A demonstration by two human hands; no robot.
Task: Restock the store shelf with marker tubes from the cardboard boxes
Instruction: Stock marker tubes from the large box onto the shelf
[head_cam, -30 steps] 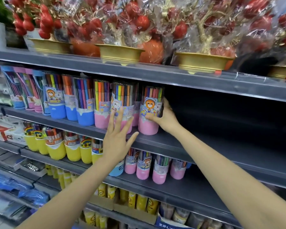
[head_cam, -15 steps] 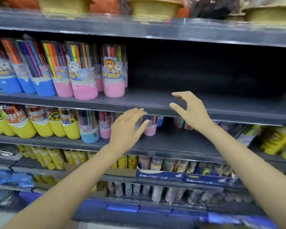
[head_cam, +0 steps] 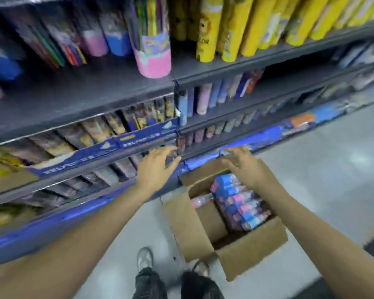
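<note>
Fetch step: both hands, left [head_cam: 158, 167] & right [head_cam: 249, 169], fingers spread, empty, over open cardboard box [head_cam: 194, 229] on floor. Next, prob.: grip a marker tube [head_cam: 238, 201] (blurred), lift to shelf [head_cam: 78, 100].

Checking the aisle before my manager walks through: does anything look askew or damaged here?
Nothing clearly damaged. One pink-based marker tube stands alone near the shelf edge, apart from the others. The open cardboard box sits on the floor. Blur hides finer detail.
</note>
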